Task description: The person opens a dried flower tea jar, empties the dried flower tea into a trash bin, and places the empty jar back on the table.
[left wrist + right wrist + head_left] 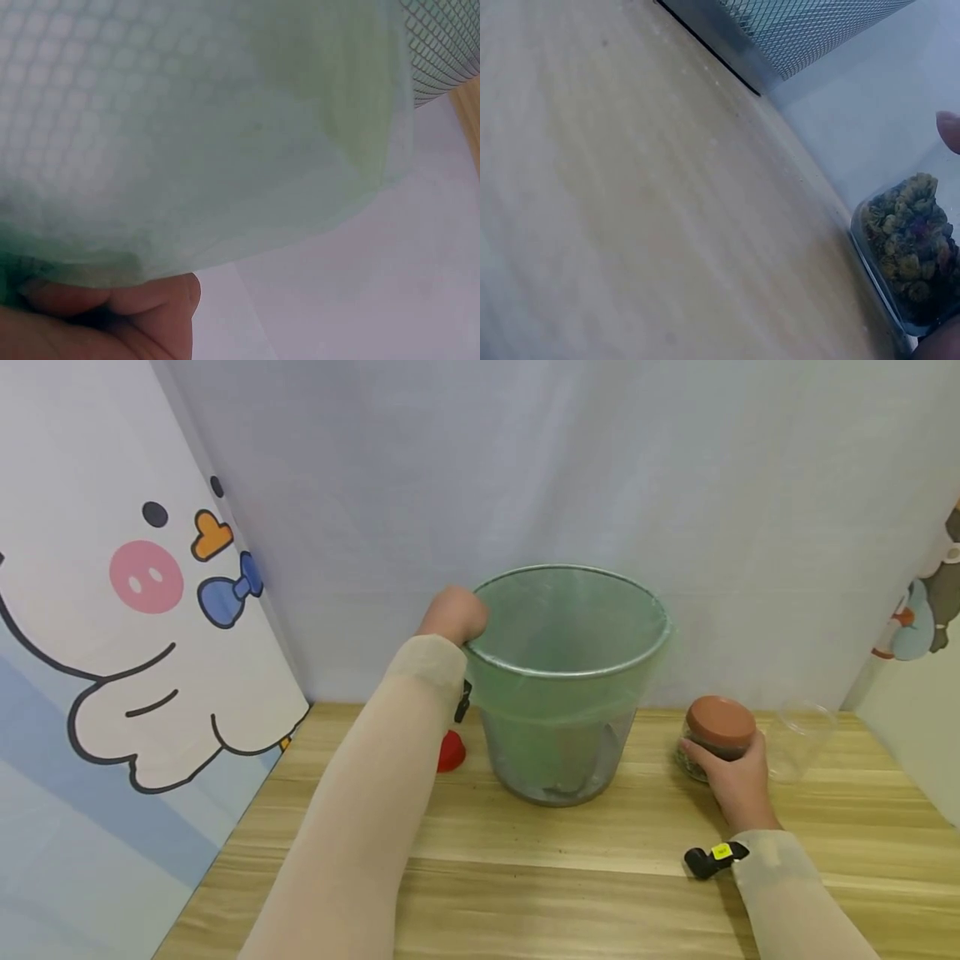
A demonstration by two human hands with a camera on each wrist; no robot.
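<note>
A wire-mesh trash can (517, 768) stands on the table, lined with a green plastic bag (555, 697) folded over its rim. My left hand (456, 614) is at the left side of that rim. In the left wrist view its curled fingers (150, 292) grip the bag's lower edge. To the right, my right hand (738, 777) holds a glass jar (900, 247) with a brown lid (720, 720). Dried flower buds show through its glass. Some of the right fingers are hidden behind the jar.
A clear plastic cup (798, 735) stands just right of the jar. Partly behind my left forearm is a small red object (452, 752). A pale curtain (375, 527) hangs behind the wooden table (555, 877), and a cartoon-printed panel (150, 710) borders it on the left.
</note>
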